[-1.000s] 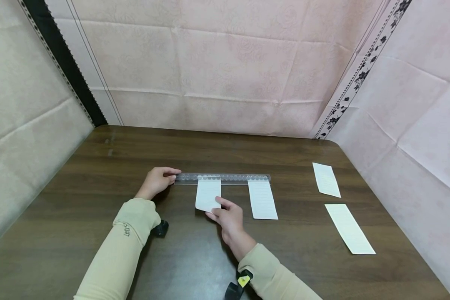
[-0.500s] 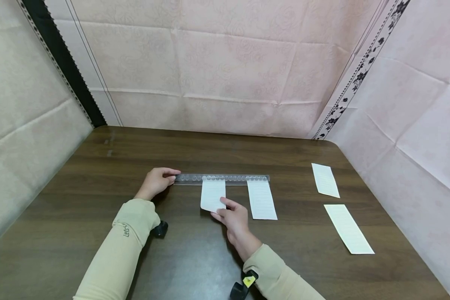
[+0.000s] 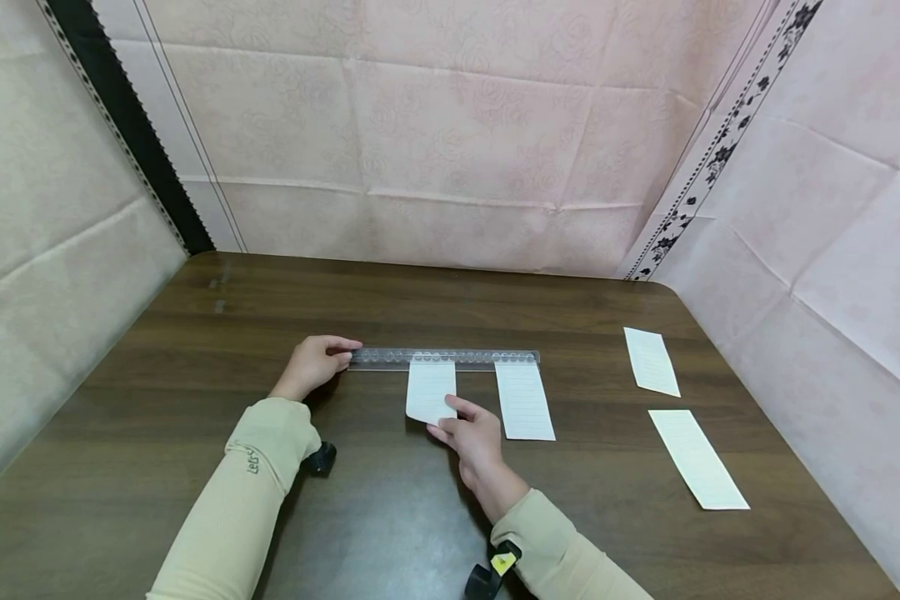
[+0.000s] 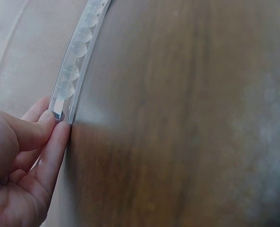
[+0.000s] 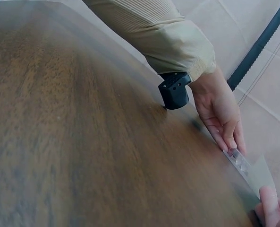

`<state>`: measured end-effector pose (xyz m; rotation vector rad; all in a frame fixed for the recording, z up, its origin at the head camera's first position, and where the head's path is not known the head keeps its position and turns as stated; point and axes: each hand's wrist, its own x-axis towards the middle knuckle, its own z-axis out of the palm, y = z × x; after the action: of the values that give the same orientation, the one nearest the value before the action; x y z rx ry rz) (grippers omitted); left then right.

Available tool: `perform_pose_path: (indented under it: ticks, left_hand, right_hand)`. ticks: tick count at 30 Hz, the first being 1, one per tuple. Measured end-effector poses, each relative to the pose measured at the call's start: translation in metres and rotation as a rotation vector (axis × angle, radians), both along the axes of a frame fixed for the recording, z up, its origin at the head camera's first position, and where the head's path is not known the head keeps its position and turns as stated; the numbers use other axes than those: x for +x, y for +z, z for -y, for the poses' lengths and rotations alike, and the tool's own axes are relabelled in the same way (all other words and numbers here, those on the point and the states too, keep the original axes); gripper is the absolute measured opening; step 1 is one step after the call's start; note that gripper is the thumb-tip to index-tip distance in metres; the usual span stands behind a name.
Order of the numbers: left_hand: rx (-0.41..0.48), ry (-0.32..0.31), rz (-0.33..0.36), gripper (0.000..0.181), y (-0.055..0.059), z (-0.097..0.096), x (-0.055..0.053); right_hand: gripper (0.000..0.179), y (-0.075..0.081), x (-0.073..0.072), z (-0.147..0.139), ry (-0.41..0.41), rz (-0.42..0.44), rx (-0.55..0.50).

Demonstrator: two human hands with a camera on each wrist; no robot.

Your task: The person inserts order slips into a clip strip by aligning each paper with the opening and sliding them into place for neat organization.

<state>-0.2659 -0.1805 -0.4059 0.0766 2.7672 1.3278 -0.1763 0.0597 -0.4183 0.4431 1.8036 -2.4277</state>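
Observation:
A clear plastic ruler (image 3: 386, 359) with a scalloped pattern lies across the table. My left hand (image 3: 311, 367) pinches its left end between thumb and fingers; the left wrist view shows the ruler's tip (image 4: 59, 111) in that grip. A small white lined paper slip (image 3: 430, 390) reaches up to the ruler, its top edge overlapping it. My right hand (image 3: 476, 446) pinches the slip's lower right corner, which is lifted a little. Right of it, a second lined slip (image 3: 525, 404) lies with its top at the ruler too. In the right wrist view, only my right fingers (image 5: 270, 208) show at the corner.
Two more white paper slips, an upper one (image 3: 652, 361) and a lower one (image 3: 699, 460), lie on the right side of the brown wooden table (image 3: 270, 300). Pale patterned cloth (image 3: 457, 150) hangs behind the table and along both sides.
My right hand has slid the paper slip to the right along the ruler, bringing it closer to the second slip. My left hand and the ruler have stayed put.

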Motion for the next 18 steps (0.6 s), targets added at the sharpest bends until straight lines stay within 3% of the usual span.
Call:
perform_pose_path:
  ticks: [18]
  left_hand:
    - [-0.016,0.012,-0.013,0.027,0.000,0.000,0.000]
  right_hand:
    - [0.043,-0.001,-0.002,-0.011,-0.001,-0.002,0.015]
